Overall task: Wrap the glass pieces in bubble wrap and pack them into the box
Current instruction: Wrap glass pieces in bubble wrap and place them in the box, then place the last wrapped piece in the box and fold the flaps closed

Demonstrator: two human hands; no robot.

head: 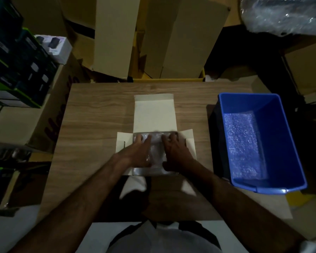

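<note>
Two hands: both lie on the bubble-wrapped bundle [154, 150] in the head view, the only view here.
Left hand [135, 152]: laid over the bundle's left part, fingers stretched forward and fairly straight, pressing down rather than curling round anything.
Right hand [175, 151]: on the bundle's right part, fingers reaching to the far edge and bent a little (motion blur hides whether they hook that edge), thumb low at the near side.
Bundle: sits inside the open white box [155, 114], between the two side flaps, lid flap lying flat away from the person.
Box: in the middle of the wooden table [98, 114].
Blue bin [281, 125]: on the table's right end, well apart from the box, a sheet of bubble wrap [242, 143] lying on its floor.
Surroundings: cardboard cartons [181, 37] stand behind the table.
</note>
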